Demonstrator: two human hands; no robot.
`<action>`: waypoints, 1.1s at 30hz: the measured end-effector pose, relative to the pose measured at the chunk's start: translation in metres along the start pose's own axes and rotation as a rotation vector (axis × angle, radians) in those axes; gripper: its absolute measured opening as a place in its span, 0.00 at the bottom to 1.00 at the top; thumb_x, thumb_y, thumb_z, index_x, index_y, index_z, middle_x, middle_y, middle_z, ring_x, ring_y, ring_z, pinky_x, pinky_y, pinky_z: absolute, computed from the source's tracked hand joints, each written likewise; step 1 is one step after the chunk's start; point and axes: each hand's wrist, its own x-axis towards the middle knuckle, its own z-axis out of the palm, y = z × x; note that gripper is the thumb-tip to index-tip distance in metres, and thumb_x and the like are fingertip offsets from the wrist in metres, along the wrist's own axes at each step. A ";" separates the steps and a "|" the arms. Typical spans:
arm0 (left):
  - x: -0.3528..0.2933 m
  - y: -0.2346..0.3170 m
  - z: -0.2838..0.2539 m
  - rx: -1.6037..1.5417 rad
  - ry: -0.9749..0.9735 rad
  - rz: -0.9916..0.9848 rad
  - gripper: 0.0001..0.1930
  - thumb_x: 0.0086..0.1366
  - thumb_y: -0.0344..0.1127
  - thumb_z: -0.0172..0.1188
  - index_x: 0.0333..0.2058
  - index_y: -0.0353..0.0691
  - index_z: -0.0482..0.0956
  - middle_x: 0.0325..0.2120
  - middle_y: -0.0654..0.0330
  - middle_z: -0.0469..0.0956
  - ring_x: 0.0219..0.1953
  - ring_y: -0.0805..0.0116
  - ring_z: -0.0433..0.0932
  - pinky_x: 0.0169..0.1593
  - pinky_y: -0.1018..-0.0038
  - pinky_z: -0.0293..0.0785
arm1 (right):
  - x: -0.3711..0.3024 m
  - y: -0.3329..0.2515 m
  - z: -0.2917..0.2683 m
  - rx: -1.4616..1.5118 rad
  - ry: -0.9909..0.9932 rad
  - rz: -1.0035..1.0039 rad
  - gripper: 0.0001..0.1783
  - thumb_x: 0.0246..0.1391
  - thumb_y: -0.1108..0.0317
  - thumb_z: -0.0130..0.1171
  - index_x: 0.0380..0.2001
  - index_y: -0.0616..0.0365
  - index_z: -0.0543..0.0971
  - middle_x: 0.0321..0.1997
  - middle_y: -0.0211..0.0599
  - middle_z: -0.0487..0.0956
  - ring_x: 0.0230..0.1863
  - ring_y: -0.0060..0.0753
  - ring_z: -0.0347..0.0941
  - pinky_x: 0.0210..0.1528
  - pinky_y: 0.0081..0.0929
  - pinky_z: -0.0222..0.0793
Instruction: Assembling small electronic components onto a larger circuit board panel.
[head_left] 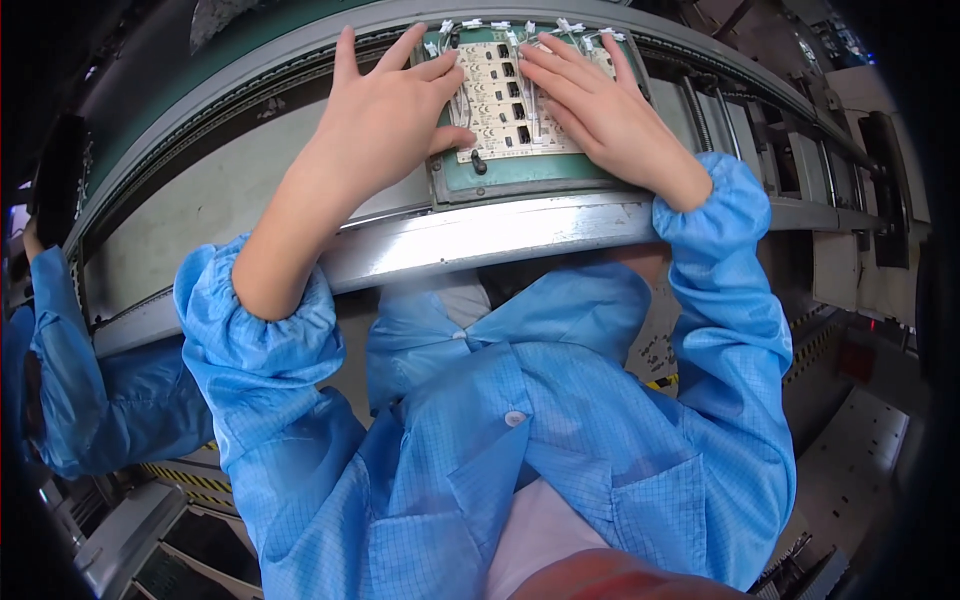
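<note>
A cream circuit board panel (490, 110) with several black components lies in a green carrier tray (520, 178) on the conveyor. White connectors on thin wires (500, 27) stick out along its far edge. My left hand (385, 115) rests at the panel's left side, fingers spread, with the thumb and some fingertips at its edge. Over the panel's right part lies my right hand (610, 115), fingers stretched flat and covering some of the board and wires. Neither hand grips anything. A black clip (479, 163) sits at the panel's near left corner.
A shiny metal conveyor rail (490, 238) runs between my body and the carrier. Chain track (230, 120) follows the far side. To the left, another person in a blue sleeve (70, 350) is beside the line. Metal rods and machine parts (715, 115) stand to the right.
</note>
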 end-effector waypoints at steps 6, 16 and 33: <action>-0.020 0.007 -0.009 -0.200 0.128 0.082 0.14 0.66 0.45 0.65 0.48 0.50 0.87 0.53 0.71 0.83 0.65 0.61 0.71 0.73 0.37 0.47 | -0.026 -0.013 -0.013 0.178 0.062 -0.129 0.15 0.61 0.72 0.57 0.49 0.55 0.85 0.59 0.34 0.82 0.70 0.39 0.70 0.79 0.60 0.36; -0.017 -0.014 0.001 -0.261 0.363 0.097 0.11 0.66 0.39 0.64 0.45 0.49 0.87 0.50 0.69 0.83 0.61 0.62 0.74 0.70 0.42 0.57 | -0.039 0.051 -0.025 0.140 0.155 -0.010 0.12 0.60 0.70 0.61 0.45 0.51 0.86 0.56 0.31 0.84 0.64 0.38 0.74 0.78 0.55 0.42; -0.008 -0.075 0.039 -0.485 0.420 0.057 0.09 0.66 0.35 0.62 0.42 0.45 0.87 0.46 0.63 0.84 0.56 0.58 0.75 0.59 0.59 0.70 | -0.037 0.037 -0.018 0.176 0.061 -0.015 0.04 0.56 0.73 0.64 0.33 0.53 0.78 0.57 0.31 0.81 0.63 0.41 0.72 0.78 0.58 0.41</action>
